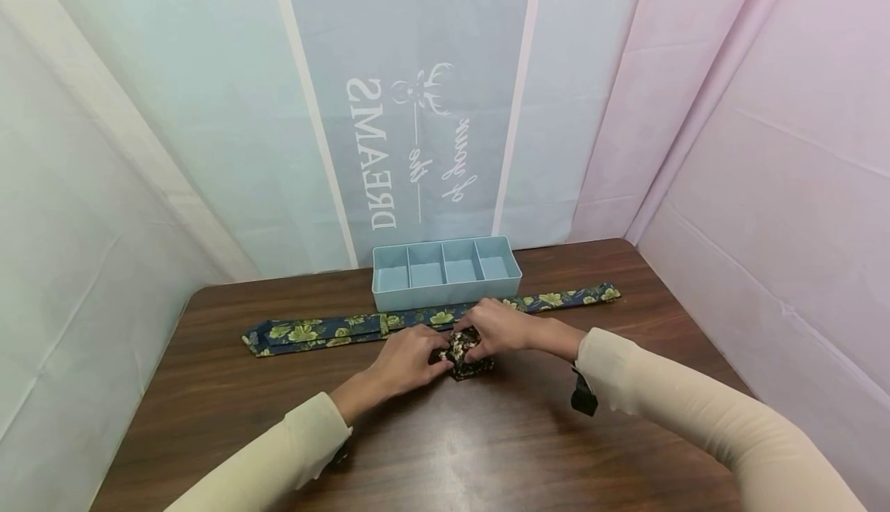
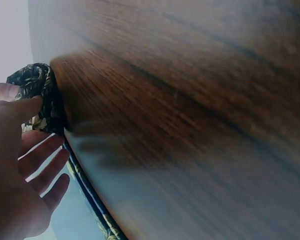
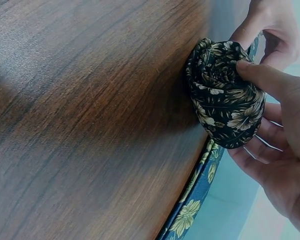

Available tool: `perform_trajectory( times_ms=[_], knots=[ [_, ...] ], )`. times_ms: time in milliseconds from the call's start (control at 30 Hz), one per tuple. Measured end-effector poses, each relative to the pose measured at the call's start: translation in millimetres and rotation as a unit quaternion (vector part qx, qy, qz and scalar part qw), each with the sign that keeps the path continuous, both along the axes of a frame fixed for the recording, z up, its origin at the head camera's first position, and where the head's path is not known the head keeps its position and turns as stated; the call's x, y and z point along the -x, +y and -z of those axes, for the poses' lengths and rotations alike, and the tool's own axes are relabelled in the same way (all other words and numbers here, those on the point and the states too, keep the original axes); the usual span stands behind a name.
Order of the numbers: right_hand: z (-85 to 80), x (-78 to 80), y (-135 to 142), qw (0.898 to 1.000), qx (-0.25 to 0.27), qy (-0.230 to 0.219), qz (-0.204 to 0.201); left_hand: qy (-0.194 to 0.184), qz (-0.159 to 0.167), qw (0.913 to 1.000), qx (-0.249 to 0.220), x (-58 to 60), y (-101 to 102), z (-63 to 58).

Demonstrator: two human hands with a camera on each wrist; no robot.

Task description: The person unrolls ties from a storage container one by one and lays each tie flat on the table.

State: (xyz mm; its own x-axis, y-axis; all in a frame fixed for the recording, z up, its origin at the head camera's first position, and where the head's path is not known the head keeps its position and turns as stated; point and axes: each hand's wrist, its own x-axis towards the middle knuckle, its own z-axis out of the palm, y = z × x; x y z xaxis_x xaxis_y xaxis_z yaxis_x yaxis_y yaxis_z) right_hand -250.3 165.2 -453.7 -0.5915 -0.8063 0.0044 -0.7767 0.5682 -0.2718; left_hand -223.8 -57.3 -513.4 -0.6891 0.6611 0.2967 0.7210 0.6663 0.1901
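Note:
A black necktie [image 1: 460, 351] with cream and tan flowers is rolled into a coil at the middle of the table. From its left side, my left hand [image 1: 409, 357] pinches the roll between thumb and forefinger; the other fingers are spread in the left wrist view. My right hand [image 1: 502, 327] grips the opposite side, and its thumb presses on the spiral of the roll [image 3: 227, 95] in the right wrist view. Just behind both hands a navy necktie [image 1: 302, 332] with yellow-green flowers lies stretched out lengthwise, partly covered by the right hand.
A light blue tray [image 1: 445, 294] with several compartments in a row stands behind the navy necktie, near the table's back edge. The brown wooden table [image 1: 445, 450] is bordered by hanging cloth [image 1: 431, 18] at the back and both sides.

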Motion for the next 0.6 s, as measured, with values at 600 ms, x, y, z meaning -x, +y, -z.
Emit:
perform_trajectory(
  times_ms=[600],
  knots=[
    [10.6, -1.4, 16, 0.999, 0.045, 0.021, -0.01, -0.023, -0.017, 0.9991, 0.031, -4.1, 3, -5.6]
  ],
)
